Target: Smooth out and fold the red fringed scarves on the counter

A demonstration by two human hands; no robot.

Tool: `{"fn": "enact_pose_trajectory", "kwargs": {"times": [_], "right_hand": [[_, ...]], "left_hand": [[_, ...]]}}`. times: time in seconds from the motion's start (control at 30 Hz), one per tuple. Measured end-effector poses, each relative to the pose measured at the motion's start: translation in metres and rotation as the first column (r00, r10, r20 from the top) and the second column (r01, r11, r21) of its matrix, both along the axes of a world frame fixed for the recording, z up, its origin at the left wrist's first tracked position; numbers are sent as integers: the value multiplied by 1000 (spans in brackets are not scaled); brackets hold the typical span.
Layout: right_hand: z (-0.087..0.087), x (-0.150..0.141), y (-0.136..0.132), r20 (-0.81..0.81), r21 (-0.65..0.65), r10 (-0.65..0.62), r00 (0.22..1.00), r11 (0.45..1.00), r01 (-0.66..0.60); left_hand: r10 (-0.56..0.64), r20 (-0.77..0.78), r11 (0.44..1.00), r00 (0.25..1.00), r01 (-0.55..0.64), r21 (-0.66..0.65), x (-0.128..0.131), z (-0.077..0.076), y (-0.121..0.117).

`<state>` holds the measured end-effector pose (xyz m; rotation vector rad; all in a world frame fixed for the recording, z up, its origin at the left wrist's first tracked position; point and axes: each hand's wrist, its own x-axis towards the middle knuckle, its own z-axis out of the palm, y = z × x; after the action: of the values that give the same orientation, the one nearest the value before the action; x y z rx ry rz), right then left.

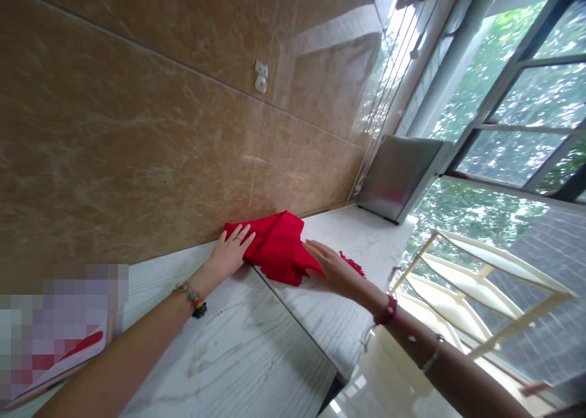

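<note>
Left hand (232, 250) lies flat and open on the red fringed scarf (279, 247); right hand (330, 267), also open, rests across it.

On the white countertop (238, 351), the back edge is blocked by a tiled wall (160, 131), the far end by a grey box (396, 177); room is left between the forearms (141, 335), before the red cloth (277, 244).

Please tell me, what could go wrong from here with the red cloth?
The red cloth lies across the seam in the white surface, so an edge might catch there. Its fringe sticks out beside the right hand and could get crumpled under the wrist.
</note>
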<state>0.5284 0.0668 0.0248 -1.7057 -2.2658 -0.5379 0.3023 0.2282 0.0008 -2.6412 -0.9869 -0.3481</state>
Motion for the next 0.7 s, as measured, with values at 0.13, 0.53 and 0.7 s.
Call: {"fn": "enact_pose_trajectory", "kwargs": {"times": [0.13, 0.53, 0.7], "right_hand": [[-16, -45, 33, 133, 61, 79, 988, 994, -88], [-25, -11, 22, 228, 162, 106, 968, 976, -145], [-33, -27, 19, 122, 64, 167, 978, 982, -176]], "left_hand": [[-10, -23, 1000, 1000, 10, -27, -5, -5, 7], [-53, 24, 989, 998, 55, -134, -8, -1, 4], [-15, -27, 992, 1000, 11, -124, -7, -3, 3]]}}
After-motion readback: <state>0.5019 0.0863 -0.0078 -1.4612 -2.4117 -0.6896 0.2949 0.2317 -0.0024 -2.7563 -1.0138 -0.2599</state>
